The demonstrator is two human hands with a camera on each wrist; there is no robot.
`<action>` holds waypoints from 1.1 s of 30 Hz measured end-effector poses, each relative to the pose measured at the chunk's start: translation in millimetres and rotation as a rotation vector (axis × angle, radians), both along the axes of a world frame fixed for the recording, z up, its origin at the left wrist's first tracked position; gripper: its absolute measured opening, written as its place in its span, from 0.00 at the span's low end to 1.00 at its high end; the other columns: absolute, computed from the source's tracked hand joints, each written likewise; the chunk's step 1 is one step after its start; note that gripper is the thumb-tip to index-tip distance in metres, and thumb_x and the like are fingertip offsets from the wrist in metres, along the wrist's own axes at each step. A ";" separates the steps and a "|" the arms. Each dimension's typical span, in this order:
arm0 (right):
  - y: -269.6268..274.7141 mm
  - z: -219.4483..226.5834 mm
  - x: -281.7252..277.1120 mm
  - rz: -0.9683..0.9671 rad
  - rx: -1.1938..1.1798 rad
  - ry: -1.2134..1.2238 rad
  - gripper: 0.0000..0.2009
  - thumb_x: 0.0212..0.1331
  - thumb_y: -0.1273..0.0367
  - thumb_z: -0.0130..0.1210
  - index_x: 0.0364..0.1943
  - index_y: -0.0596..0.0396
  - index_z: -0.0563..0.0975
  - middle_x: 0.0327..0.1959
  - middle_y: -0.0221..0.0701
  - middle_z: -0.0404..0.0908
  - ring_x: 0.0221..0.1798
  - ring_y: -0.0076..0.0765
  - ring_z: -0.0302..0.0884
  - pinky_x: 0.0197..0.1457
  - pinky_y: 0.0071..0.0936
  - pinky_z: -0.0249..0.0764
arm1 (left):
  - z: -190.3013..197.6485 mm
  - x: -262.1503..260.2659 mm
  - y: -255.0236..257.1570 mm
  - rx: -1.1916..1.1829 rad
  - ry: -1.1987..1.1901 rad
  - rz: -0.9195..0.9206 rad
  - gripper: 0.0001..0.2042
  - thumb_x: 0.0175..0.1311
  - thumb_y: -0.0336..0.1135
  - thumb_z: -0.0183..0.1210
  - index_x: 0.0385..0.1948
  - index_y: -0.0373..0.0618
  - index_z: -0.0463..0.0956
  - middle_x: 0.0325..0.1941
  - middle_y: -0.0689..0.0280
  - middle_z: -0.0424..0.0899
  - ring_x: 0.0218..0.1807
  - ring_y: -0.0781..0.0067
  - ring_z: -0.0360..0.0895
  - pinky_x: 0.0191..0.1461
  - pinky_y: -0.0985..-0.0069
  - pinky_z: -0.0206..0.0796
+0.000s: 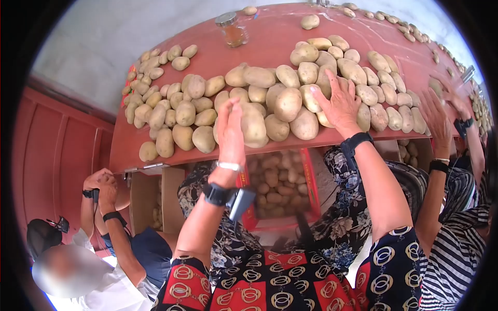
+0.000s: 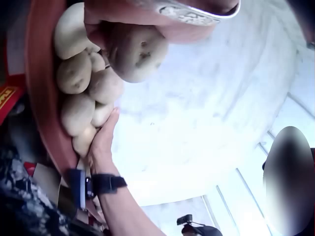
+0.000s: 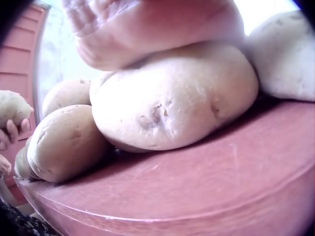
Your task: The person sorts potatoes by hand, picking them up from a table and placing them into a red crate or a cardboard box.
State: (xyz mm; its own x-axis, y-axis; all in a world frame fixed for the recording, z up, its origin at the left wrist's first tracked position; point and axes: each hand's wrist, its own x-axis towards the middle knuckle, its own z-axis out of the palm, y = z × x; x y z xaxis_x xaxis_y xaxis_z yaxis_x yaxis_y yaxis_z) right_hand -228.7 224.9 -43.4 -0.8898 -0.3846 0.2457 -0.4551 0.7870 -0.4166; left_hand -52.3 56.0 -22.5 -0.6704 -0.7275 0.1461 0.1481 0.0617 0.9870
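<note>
My left hand [image 1: 231,136] grips a large potato [image 1: 253,128] at the near edge of the pile; in the left wrist view this potato [image 2: 141,55] shows below the palm. In the right wrist view the fingers curl under the held potato [image 3: 12,108] at the far left. My right hand [image 1: 342,106] rests on the pile, thumb and fingers spread over several potatoes. Its palm lies on top of one pale, dented potato [image 3: 172,101], which sits on the table near its edge.
Potatoes cover much of the red table [image 1: 199,136]. A glass jar [image 1: 232,30] stands at the back. Below the near edge is a red crate [image 1: 313,192] of potatoes, with a cardboard box [image 1: 141,199] to its left. People sit at both sides, their hands [image 1: 437,111] near the table at right.
</note>
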 end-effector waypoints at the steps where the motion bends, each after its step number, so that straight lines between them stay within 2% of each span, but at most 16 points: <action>1: 0.4 0.5 -0.4 -0.002 -0.005 0.000 0.38 0.50 0.38 0.46 0.64 0.35 0.57 0.64 0.31 0.59 0.70 0.53 0.42 0.64 0.62 0.44 | 0.7 -12.4 -5.8 -0.005 0.000 -0.002 0.14 0.65 0.39 0.49 0.48 0.43 0.69 0.45 0.67 0.71 0.45 0.80 0.66 0.50 0.79 0.61; 4: 0.5 -0.1 0.3 0.010 -0.022 0.013 0.37 0.49 0.39 0.47 0.64 0.35 0.58 0.64 0.31 0.59 0.70 0.53 0.42 0.63 0.62 0.44 | 1.8 -41.8 -21.3 -0.138 -0.041 0.057 0.16 0.66 0.40 0.47 0.48 0.41 0.70 0.42 0.67 0.72 0.44 0.78 0.67 0.51 0.78 0.61; 7: 1.9 0.5 -0.4 0.011 -0.024 0.019 0.37 0.49 0.39 0.48 0.64 0.35 0.58 0.63 0.32 0.60 0.70 0.53 0.43 0.63 0.62 0.43 | -6.2 -63.0 -34.2 -0.156 -0.194 -0.127 0.16 0.66 0.40 0.46 0.48 0.41 0.72 0.42 0.62 0.76 0.47 0.71 0.71 0.54 0.75 0.61; 9: 1.7 0.7 -1.1 0.043 -0.056 0.004 0.37 0.49 0.39 0.49 0.64 0.35 0.58 0.63 0.32 0.60 0.70 0.53 0.43 0.63 0.62 0.43 | -24.9 -70.0 -36.9 -0.595 -0.209 -0.041 0.16 0.66 0.40 0.44 0.48 0.42 0.73 0.44 0.56 0.79 0.50 0.63 0.73 0.56 0.72 0.61; 10: 0.5 -0.6 -1.7 0.041 -0.055 0.004 0.37 0.49 0.39 0.49 0.64 0.35 0.58 0.63 0.32 0.60 0.70 0.53 0.43 0.63 0.62 0.43 | -29.7 -69.5 -40.7 -0.557 -0.183 -0.075 0.16 0.66 0.40 0.43 0.48 0.43 0.73 0.49 0.54 0.77 0.53 0.56 0.72 0.57 0.69 0.62; 14: 2.2 -9.7 -4.9 0.020 -0.058 0.085 0.37 0.50 0.39 0.48 0.64 0.35 0.59 0.63 0.34 0.60 0.69 0.56 0.45 0.62 0.63 0.43 | -36.8 -68.8 -42.0 -0.511 -0.134 -0.106 0.17 0.66 0.42 0.42 0.47 0.42 0.72 0.46 0.53 0.78 0.52 0.54 0.72 0.56 0.68 0.62; 16: 2.5 -14.5 -6.5 0.042 -0.109 0.129 0.37 0.50 0.38 0.47 0.63 0.36 0.60 0.64 0.36 0.60 0.68 0.58 0.47 0.62 0.64 0.42 | -33.5 -67.8 -46.1 -0.641 -0.197 -0.137 0.16 0.67 0.42 0.42 0.47 0.43 0.72 0.46 0.52 0.78 0.51 0.54 0.72 0.57 0.67 0.62; 17: 2.1 -18.8 -8.4 0.041 -0.126 0.155 0.37 0.49 0.37 0.46 0.63 0.36 0.61 0.64 0.36 0.61 0.68 0.58 0.47 0.62 0.65 0.41 | -36.5 -69.8 -46.7 -0.689 -0.305 -0.050 0.17 0.67 0.41 0.42 0.48 0.40 0.71 0.46 0.52 0.77 0.51 0.53 0.73 0.57 0.67 0.62; 19: 2.7 -24.1 -11.3 0.043 -0.147 0.200 0.37 0.48 0.36 0.45 0.62 0.37 0.62 0.62 0.35 0.65 0.67 0.56 0.49 0.62 0.65 0.43 | -42.3 -67.2 -47.3 -0.696 -0.042 0.018 0.18 0.68 0.41 0.43 0.48 0.34 0.69 0.46 0.51 0.77 0.49 0.57 0.74 0.56 0.70 0.62; 21: 3.1 -14.8 -4.2 0.032 -0.083 0.188 0.36 0.52 0.38 0.44 0.64 0.37 0.60 0.63 0.32 0.63 0.68 0.53 0.49 0.64 0.60 0.43 | -11.0 -43.5 -16.1 -0.509 0.078 -0.014 0.15 0.67 0.36 0.47 0.49 0.37 0.70 0.44 0.64 0.76 0.47 0.77 0.70 0.53 0.80 0.61; 23: 3.1 -10.2 0.3 0.027 -0.065 0.170 0.36 0.52 0.39 0.45 0.64 0.39 0.59 0.63 0.34 0.64 0.67 0.53 0.50 0.64 0.59 0.44 | 3.1 -22.2 4.4 -0.476 0.067 0.055 0.12 0.66 0.34 0.47 0.46 0.38 0.71 0.43 0.65 0.76 0.45 0.77 0.71 0.52 0.79 0.62; 26: 1.8 -1.8 1.1 0.016 -0.050 0.168 0.36 0.53 0.43 0.45 0.64 0.46 0.58 0.61 0.39 0.64 0.65 0.52 0.52 0.64 0.54 0.46 | -4.6 22.9 31.7 -0.341 0.026 -0.273 0.07 0.65 0.30 0.47 0.37 0.40 0.72 0.39 0.65 0.78 0.39 0.79 0.73 0.49 0.77 0.65; 28: 2.6 1.3 3.2 0.026 -0.035 0.139 0.36 0.54 0.44 0.45 0.64 0.49 0.58 0.61 0.41 0.64 0.64 0.51 0.52 0.64 0.53 0.47 | -29.8 41.2 38.7 -0.338 -0.194 -0.665 0.09 0.66 0.29 0.47 0.43 0.40 0.73 0.38 0.66 0.79 0.40 0.79 0.75 0.47 0.81 0.66; 30: 3.0 3.6 3.2 0.025 -0.012 0.137 0.36 0.54 0.44 0.45 0.64 0.50 0.58 0.61 0.41 0.64 0.64 0.51 0.52 0.64 0.53 0.48 | -76.4 47.8 32.5 0.042 -0.464 -0.953 0.12 0.66 0.32 0.48 0.47 0.41 0.72 0.41 0.66 0.79 0.43 0.78 0.75 0.47 0.81 0.66; 32: 2.0 1.8 4.0 0.015 0.017 0.151 0.36 0.55 0.45 0.45 0.64 0.51 0.58 0.61 0.41 0.63 0.64 0.51 0.53 0.63 0.52 0.50 | -141.4 57.4 16.5 0.285 -0.622 -0.800 0.13 0.65 0.35 0.48 0.48 0.43 0.72 0.40 0.66 0.79 0.43 0.78 0.76 0.46 0.80 0.66; 33: 2.4 0.1 1.8 0.014 0.022 0.151 0.36 0.55 0.45 0.45 0.64 0.51 0.58 0.61 0.41 0.63 0.64 0.51 0.53 0.63 0.52 0.50 | -176.2 60.4 5.1 -0.042 -0.767 -0.721 0.13 0.64 0.36 0.49 0.48 0.44 0.72 0.40 0.65 0.80 0.43 0.74 0.77 0.46 0.77 0.67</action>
